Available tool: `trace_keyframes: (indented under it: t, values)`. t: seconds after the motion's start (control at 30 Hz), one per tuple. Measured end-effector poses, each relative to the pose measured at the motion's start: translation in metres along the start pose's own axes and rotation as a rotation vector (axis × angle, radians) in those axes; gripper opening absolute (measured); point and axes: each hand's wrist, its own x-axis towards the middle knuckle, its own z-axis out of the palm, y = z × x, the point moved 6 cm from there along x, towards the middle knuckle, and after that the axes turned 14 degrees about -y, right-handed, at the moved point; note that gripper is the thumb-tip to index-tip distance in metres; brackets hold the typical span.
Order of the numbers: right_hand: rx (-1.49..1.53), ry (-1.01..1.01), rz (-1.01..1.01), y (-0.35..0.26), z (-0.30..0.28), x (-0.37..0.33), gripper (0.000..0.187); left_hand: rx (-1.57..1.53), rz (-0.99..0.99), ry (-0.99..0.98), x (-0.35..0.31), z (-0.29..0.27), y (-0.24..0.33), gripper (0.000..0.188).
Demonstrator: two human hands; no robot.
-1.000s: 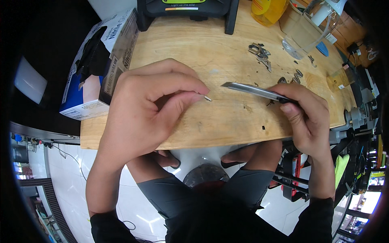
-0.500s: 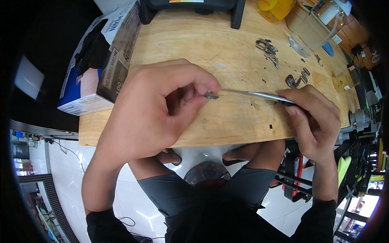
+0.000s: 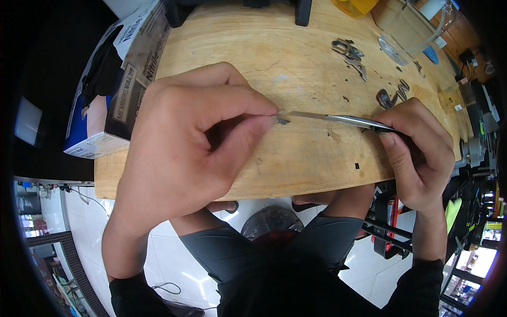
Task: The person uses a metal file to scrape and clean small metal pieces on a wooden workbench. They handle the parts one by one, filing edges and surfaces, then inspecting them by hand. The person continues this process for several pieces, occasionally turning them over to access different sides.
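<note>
Between thumb and forefinger, my left hand (image 3: 185,132) pinches a small grey letter-like piece (image 3: 283,121), mostly covered by the fingertips. My right hand (image 3: 422,153) is closed around the handle of a slim silver craft knife (image 3: 346,120). Its thin blade points left, the tip close beside the piece; I cannot tell whether they touch. Beyond the right hand, some loose chrome-coloured letters (image 3: 392,97) lie on the wooden table (image 3: 227,47). Farther back sits a small heap of similar letters (image 3: 349,57).
A box of nitrile gloves (image 3: 119,79) stands at the left, dark gloves poking out. At the back right are a clear plastic container (image 3: 396,47) and a yellow-orange container (image 3: 355,6). Dark crumbs dot the tabletop, including a black square bit (image 3: 357,166) near the front edge.
The view has shifted slightly. The knife tip has drawn a little to the right of my left fingertips, and my right hand has moved slightly right. Both hands keep their grips.
</note>
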Motion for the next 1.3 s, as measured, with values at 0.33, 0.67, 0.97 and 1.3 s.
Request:
trace_keyframes:
  t: [0.33, 0.67, 0.97, 1.3]
  values:
    - [-0.015, 0.025, -0.032, -0.002, 0.001, 0.001, 0.014, -0.028, -0.061, -0.024, -0.002, -0.001, -0.003, 0.007]
    - [0.009, 0.025, -0.019, -0.001, 0.001, 0.002, 0.014, 0.039, -0.004, 0.008, -0.002, 0.001, 0.000, 0.008]
    - [0.047, 0.037, -0.026, 0.000, -0.001, 0.004, 0.014, 0.073, 0.059, 0.033, -0.001, 0.001, 0.004, 0.009]
    - [0.026, -0.005, -0.006, 0.000, 0.000, 0.006, 0.014, 0.164, 0.089, 0.052, -0.001, 0.004, 0.010, 0.010]
